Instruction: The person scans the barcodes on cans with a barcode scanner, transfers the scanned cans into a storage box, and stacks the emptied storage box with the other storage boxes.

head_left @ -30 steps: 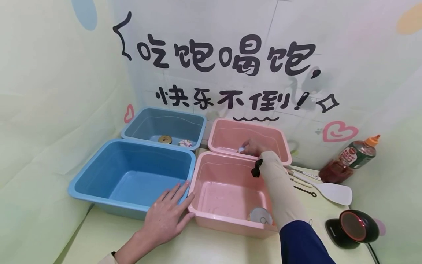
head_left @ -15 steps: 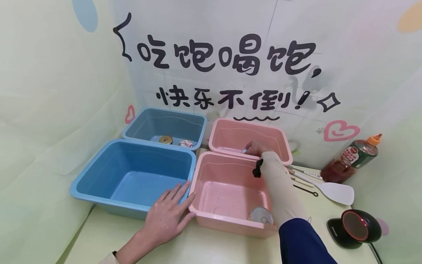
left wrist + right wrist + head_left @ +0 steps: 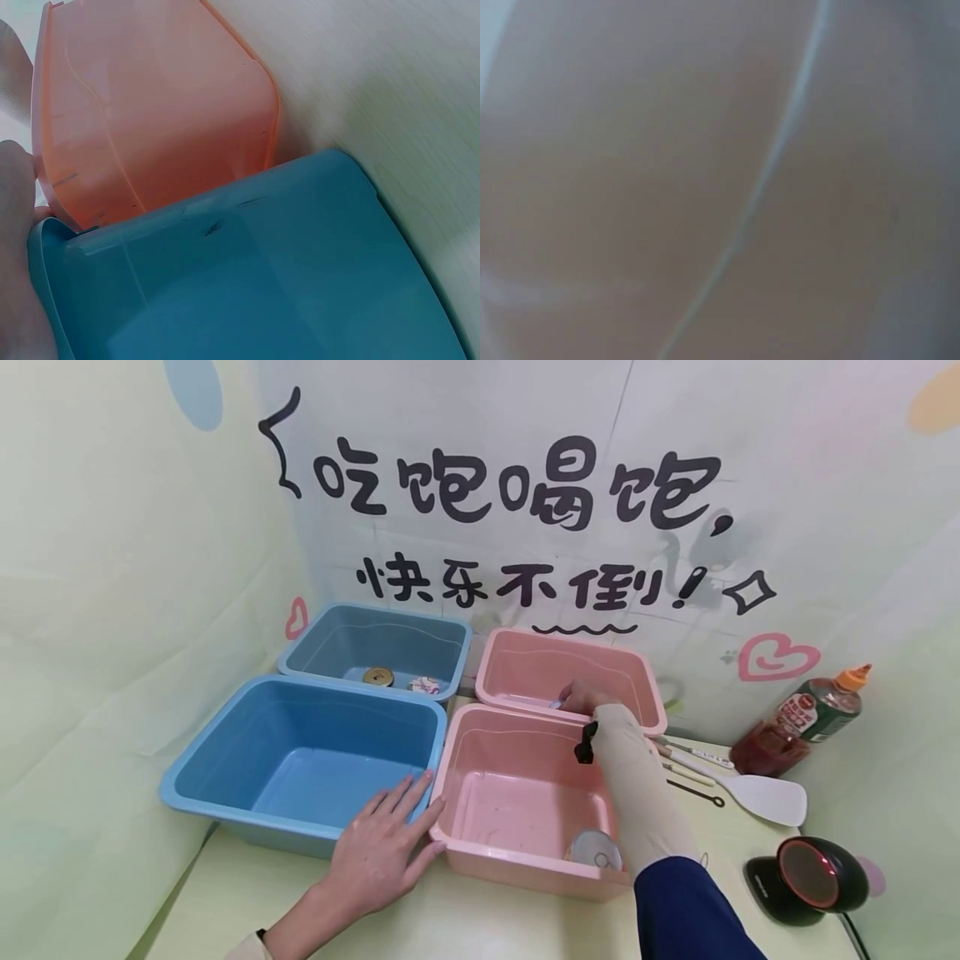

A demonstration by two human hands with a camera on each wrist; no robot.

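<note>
My left hand (image 3: 384, 852) rests with straight fingers on the adjoining rims of the front blue basin (image 3: 300, 827) and the front pink basin (image 3: 517, 864). In the left wrist view, part of that hand (image 3: 19, 247) shows at the left edge, by the basins' outer walls. My right hand (image 3: 583, 697) reaches down into the rear pink basin (image 3: 637, 664) and pinches a small pale-blue thing (image 3: 556, 703), mostly covered by the fingers; its kind cannot be told. The right wrist view is blurred, filled by a pinkish basin wall (image 3: 667, 187).
A can (image 3: 595, 850) sits in the front pink basin's near right corner. In the rear blue basin (image 3: 345, 635) lie a gold round lid-like piece (image 3: 378, 677) and a patterned piece (image 3: 424, 685). Rightward are a white spatula (image 3: 768, 797), a sauce bottle (image 3: 798, 727) and a black device (image 3: 810, 877).
My right hand has shifted slightly inside the rear pink basin, and less of the pale-blue thing shows past its fingers. My left hand has stayed on the rims.
</note>
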